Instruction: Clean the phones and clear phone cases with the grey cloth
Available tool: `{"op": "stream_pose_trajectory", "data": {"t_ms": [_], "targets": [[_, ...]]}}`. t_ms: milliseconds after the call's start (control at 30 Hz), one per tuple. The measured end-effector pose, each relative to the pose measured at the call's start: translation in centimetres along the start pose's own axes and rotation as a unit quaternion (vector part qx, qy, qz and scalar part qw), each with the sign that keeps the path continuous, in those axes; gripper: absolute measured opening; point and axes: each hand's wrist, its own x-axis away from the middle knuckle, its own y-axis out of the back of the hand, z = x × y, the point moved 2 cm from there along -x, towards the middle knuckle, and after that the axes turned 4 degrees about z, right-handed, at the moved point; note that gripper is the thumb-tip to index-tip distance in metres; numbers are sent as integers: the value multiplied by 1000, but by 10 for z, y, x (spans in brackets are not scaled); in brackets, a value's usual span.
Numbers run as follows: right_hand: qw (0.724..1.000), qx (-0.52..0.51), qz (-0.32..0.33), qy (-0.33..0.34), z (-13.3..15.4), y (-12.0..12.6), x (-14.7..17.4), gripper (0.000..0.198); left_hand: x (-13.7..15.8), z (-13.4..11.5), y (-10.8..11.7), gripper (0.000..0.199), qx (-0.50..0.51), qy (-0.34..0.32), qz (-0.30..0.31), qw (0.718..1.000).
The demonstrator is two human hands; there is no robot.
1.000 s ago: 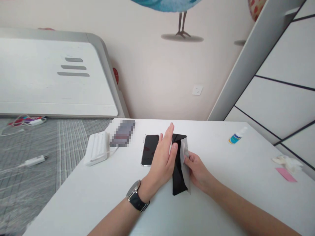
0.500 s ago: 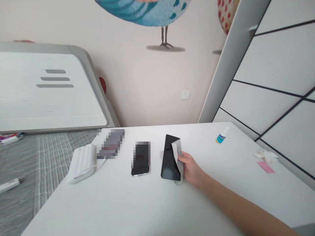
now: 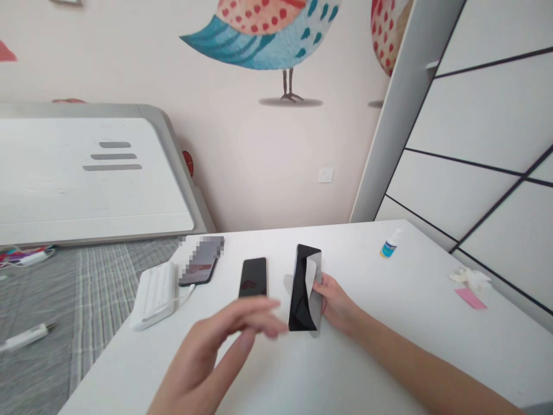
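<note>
My right hand [image 3: 339,305] grips a large black-screened phone [image 3: 299,297] by its right side, tilted up off the white table. A light grey cloth [image 3: 317,302] is pinched in the same grip, folded over the phone's right edge with my thumb on top. From below, my left hand [image 3: 211,351] reaches in with fingers stretched and slightly apart, holding nothing. Its fingertips come close to the phone's lower left corner; whether they touch cannot be seen. Behind them lies a second phone [image 3: 253,275], its lower part hidden by the fingers.
A third phone [image 3: 203,265] lies at the table's back left, beside a white power bank [image 3: 153,294] with a cable. A small pump bottle [image 3: 391,244] stands back right. Crumpled tissue [image 3: 470,278] and a pink paper [image 3: 470,298] lie at the right. A bed [image 3: 38,300] adjoins the left.
My left hand has come into view from below, moving towards the held phone. The right hand keeps its grip on phone and cloth. The view has tilted up slightly.
</note>
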Motion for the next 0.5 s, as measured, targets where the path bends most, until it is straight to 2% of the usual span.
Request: {"op": "stream_pose_trajectory", "data": {"t_ms": [167, 267, 367, 500], "targets": [[999, -23, -32, 6, -3, 3, -1, 51, -33, 33, -59, 78, -74, 63, 144, 985], [998, -33, -55, 22, -1, 8, -4, 50, -46, 53, -87, 77, 9, 74, 239, 968], [997, -33, -52, 38, 5, 8, -4, 51, -45, 69, -101, 78, 136, 94, 249, 954], [997, 11, -38, 63, 17, 6, -2, 50, -39, 82, -106, 89, 225, 112, 244, 937]]}}
